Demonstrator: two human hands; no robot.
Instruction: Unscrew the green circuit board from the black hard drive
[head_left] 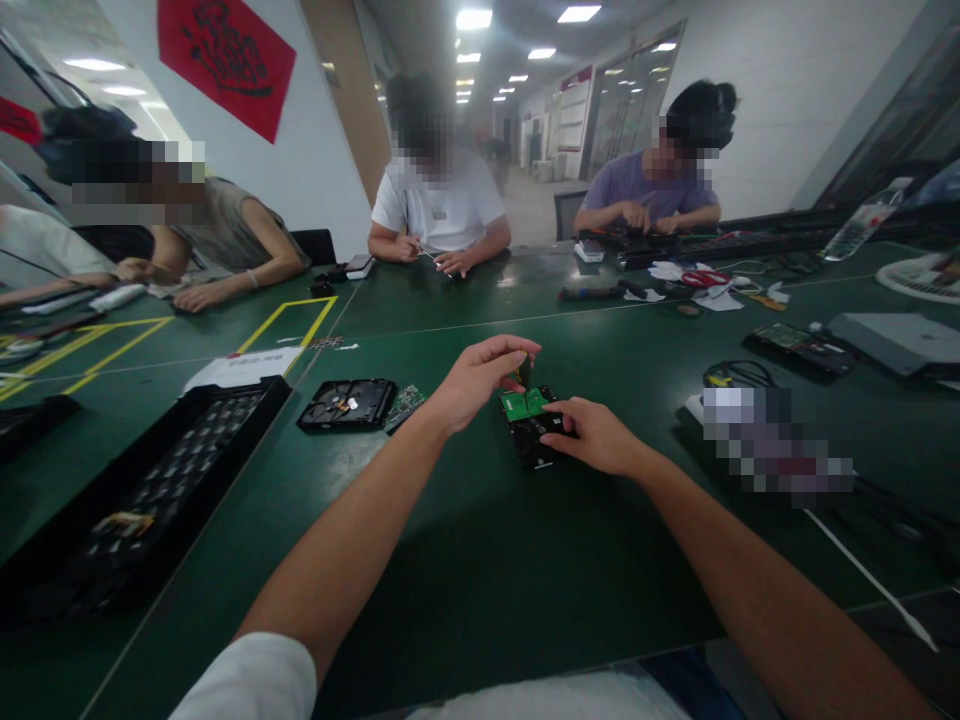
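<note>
As left hand (482, 378) pinches screwdriver (525, 371), right hand (598, 436) half open, touching hard drive (528, 437).

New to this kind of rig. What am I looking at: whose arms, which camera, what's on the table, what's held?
No robot: these are a person's own bare hands. The one picture comes from a camera worn on their head, looking forward and down.

The left hand pinches a small upright tool, probably a screwdriver, over the green board of a hard drive. The right hand touches that drive's right side.

On the green table, to the left, lie a second drive and a long black tray of small parts; to the right, a grey box. Other people sit across the table.
</note>
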